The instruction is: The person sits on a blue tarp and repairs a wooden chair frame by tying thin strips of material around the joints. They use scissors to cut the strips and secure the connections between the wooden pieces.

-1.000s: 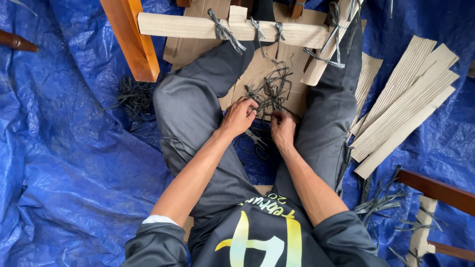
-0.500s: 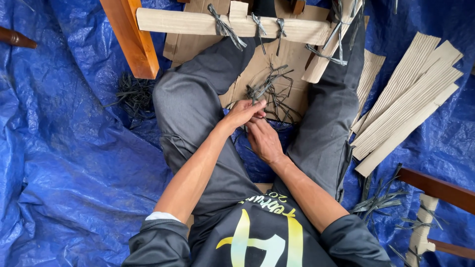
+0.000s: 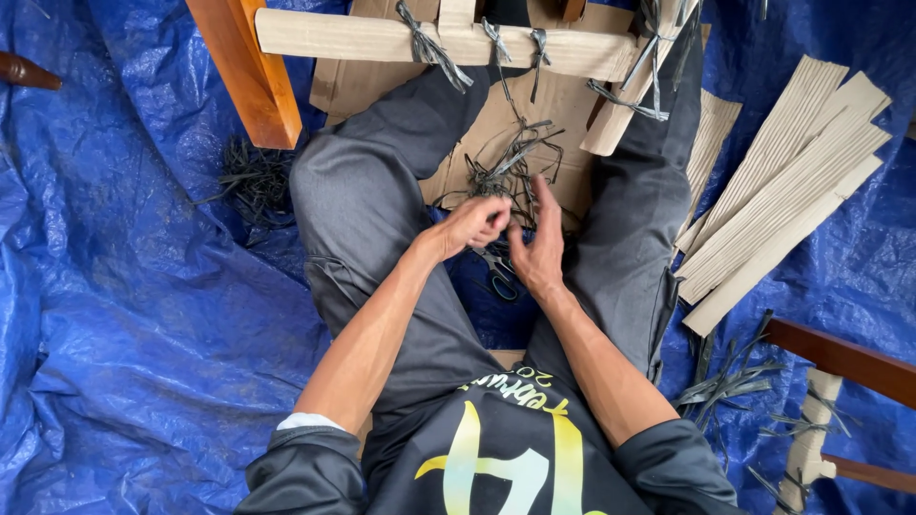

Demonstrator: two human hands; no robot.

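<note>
Blue tarpaulin (image 3: pixel 124 315) covers the ground all round, and I sit on it with grey-trousered legs spread to either side of a sheet of brown cardboard (image 3: pixel 558 110). Between my knees my left hand (image 3: pixel 474 226) is curled, fingertips pinched on thin dark strips from the tangle of strips (image 3: pixel 510 172) lying on the cardboard, while my right hand (image 3: pixel 539 250) is loose and released, fingers stretched up toward that same tangle, just beside the left. Under the hands I see a pair of scissors (image 3: pixel 498 277) on the tarp. Ahead, a pale wooden bar (image 3: pixel 363 38) with dark ties knotted round it crosses above my knees, an orange wooden leg (image 3: pixel 243 72) beside it. Flat pale slats (image 3: pixel 787 191) lie stacked off to my right, more loose strips (image 3: pixel 730 381) near them
</note>
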